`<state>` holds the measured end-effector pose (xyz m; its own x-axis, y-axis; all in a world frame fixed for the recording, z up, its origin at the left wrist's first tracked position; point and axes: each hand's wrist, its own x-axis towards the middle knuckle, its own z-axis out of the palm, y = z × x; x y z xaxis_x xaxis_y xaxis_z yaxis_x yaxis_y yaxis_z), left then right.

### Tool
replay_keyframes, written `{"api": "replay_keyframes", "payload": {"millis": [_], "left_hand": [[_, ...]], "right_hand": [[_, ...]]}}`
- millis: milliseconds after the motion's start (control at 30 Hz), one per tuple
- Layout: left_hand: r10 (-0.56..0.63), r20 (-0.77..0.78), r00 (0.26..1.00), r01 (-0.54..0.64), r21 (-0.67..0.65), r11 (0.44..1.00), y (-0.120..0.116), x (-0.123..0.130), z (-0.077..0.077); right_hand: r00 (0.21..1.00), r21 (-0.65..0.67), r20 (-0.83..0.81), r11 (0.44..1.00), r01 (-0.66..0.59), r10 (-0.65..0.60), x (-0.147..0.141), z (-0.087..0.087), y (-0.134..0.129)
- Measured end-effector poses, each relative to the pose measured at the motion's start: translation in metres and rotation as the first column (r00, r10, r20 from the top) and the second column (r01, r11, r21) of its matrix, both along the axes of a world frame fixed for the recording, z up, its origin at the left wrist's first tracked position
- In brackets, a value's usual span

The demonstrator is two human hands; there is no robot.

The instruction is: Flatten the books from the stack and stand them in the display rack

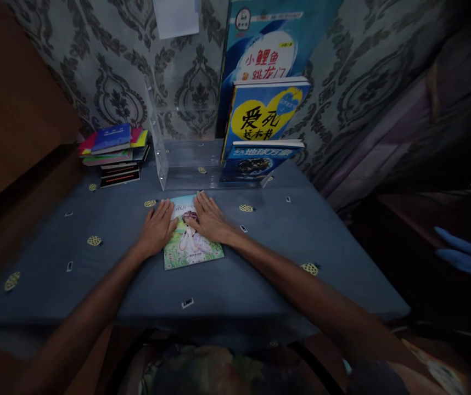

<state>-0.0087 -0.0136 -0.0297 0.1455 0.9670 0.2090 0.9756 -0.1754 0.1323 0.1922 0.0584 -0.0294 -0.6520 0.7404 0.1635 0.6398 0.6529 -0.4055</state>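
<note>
A small picture book [194, 244] lies face up on the blue-grey tablecloth, its cover showing a drawn child in a hat on green grass. My left hand [159, 227] rests on the cover's left edge, fingers stretched out. Across the upper right of the same cover, my right hand [211, 216] lies flat with its fingers extended. Both hands touch the book without gripping it. Part of the title is hidden under the right hand. Just behind the book stands a clear acrylic rack [190, 178].
Several large books stand in the rack's right side, among them a blue book with a yellow heart [260, 112] and a dark blue one [256, 162]. Several smaller books form a stack [114, 142] at the back left. A patterned curtain [198, 88] hangs behind the table [260, 291].
</note>
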Motion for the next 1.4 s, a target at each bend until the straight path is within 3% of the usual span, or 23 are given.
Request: {"api": "replay_keyframes", "payload": {"millis": [367, 733, 1200, 1400], "left_hand": [[-0.165, -0.013, 0.986, 0.159, -0.199, 0.967, -0.004, -0.006, 0.020], [-0.324, 0.011, 0.946, 0.320, -0.204, 0.925, -0.026, -0.006, 0.027], [-0.406, 0.035, 0.913, 0.405, -0.183, 0.896, -0.055, 0.003, 0.030], [-0.422, 0.046, 0.906, 0.423, -0.166, 0.891, -0.067, 0.005, 0.029]], "right_hand": [[0.983, 0.023, 0.019, 0.982, -0.185, 0.185, 0.028, 0.002, -0.015], [0.946, 0.006, 0.006, 0.946, -0.324, 0.324, 0.046, 0.007, -0.031], [0.920, -0.057, -0.078, 0.920, -0.388, 0.383, 0.059, 0.013, -0.050], [0.917, -0.045, -0.039, 0.916, -0.400, 0.398, 0.065, 0.015, -0.061]]}}
